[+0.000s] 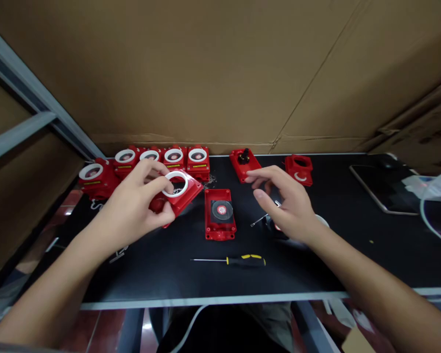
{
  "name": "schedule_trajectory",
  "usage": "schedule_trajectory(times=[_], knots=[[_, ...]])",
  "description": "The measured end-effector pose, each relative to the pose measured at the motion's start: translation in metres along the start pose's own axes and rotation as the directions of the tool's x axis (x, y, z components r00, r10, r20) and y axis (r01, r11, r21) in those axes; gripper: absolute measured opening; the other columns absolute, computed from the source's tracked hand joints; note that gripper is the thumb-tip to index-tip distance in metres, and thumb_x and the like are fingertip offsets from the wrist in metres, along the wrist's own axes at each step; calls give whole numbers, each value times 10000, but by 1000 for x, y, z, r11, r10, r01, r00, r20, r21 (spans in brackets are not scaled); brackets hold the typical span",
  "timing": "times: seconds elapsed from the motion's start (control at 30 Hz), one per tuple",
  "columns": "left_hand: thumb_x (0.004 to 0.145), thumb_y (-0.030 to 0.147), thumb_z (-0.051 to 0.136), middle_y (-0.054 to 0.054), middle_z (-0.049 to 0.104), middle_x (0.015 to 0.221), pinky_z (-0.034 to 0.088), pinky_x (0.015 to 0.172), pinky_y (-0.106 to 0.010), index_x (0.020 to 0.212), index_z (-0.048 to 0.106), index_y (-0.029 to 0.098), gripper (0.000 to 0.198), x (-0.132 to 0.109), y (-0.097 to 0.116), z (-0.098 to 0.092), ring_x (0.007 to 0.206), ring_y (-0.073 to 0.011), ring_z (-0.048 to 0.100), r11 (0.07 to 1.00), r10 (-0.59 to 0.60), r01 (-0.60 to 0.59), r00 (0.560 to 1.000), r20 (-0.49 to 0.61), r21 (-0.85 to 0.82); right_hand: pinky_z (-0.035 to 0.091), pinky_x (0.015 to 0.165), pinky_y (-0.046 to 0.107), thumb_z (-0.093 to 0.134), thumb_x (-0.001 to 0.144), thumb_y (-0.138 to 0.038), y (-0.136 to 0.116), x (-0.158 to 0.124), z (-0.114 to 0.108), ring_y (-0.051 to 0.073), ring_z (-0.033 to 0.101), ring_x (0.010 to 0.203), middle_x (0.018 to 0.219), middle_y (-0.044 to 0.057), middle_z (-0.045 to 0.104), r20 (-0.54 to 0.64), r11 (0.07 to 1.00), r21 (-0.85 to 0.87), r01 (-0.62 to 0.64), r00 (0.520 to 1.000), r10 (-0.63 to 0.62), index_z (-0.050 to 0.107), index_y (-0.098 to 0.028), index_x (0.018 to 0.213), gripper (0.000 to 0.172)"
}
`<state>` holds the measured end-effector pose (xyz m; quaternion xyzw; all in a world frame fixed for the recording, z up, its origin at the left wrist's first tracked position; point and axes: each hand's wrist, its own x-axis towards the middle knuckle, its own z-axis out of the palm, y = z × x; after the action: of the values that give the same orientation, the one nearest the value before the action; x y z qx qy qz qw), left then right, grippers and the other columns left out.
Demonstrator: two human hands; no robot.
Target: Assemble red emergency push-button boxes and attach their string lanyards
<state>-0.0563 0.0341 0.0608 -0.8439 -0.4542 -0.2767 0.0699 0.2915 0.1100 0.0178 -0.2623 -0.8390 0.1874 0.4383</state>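
Note:
My left hand (137,198) is closed round a red plastic cover with a white ring (179,189), held tilted just above the black table. My right hand (284,203) hovers with its fingers loosely spread and nothing in it, above a small metal pin (259,220) and a dark part partly hidden under the palm. Between my hands lies an open red base with a round black and red disc inside (220,213). A black and yellow screwdriver (242,260) lies near the front edge.
Several finished red boxes with white rings (150,162) stand in a row at the back left. A red part with a black knob (244,163) and another red cover (299,169) sit at the back. A tablet (384,189) and white cable (431,215) lie right. Cardboard walls the back.

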Motion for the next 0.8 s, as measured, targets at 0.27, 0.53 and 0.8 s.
schedule_trajectory(times=[0.27, 0.53, 0.8], knots=[[851, 16, 578, -118, 684, 1386, 567, 1034, -347, 987, 635, 197, 234, 37, 27, -23, 1243, -236, 686, 906, 361, -329, 929, 82, -268, 690, 936, 247, 910, 985, -264, -38, 15, -8, 146, 738, 1209, 1670, 48, 537, 356, 877, 467, -116, 932, -67, 438, -515, 1745, 929], [1008, 97, 627, -98, 728, 1389, 595, 1111, -383, 1217, 707, 229, 259, 60, 33, -12, 1298, -240, 714, 914, 304, -282, 952, 33, -293, 683, 1054, 308, 981, 889, -298, -23, 14, 12, 184, 794, 1170, 1389, 94, 717, 160, 751, 646, -134, 986, 39, 645, -244, 1395, 610], [1054, 421, 837, -200, 563, 1446, 622, 1097, -537, 1557, 580, 208, 604, 27, 43, 16, 1329, -361, 640, 998, -49, 57, 980, -194, 39, 648, 1057, 399, 996, 814, -515, -31, 6, 46, 215, 731, 1127, 1307, 96, 614, -184, 804, 584, -111, 947, 264, 509, -255, 1179, 662]])
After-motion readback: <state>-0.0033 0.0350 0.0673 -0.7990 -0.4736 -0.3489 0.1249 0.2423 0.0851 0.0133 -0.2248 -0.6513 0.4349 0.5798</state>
